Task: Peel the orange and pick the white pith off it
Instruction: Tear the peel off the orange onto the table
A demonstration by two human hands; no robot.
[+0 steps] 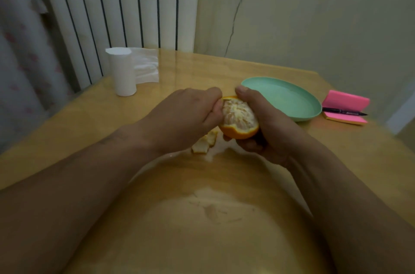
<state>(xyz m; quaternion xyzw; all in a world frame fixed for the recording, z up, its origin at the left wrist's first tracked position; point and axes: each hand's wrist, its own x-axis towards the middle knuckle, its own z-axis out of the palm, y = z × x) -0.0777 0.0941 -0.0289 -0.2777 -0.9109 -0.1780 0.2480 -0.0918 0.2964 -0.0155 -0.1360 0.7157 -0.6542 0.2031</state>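
Head view showed a wooden table [89,116] with a green plate [292,98] on it. Just left of that plate the right hand [267,130] curled round the orange [239,116] from beneath. The left hand [186,116] pinched at the side of the fruit farthest from the plate. The top half looked bared, rind cupped the bottom and pale pith webbed the flesh. I judged peeling about half done and pith-picking hardly begun. Peel scraps [204,142] lay left of the plate, nearer the person. Whether the left fingertips gripped rind or pith was hidden, and the right hand covered the orange's plate-side face.
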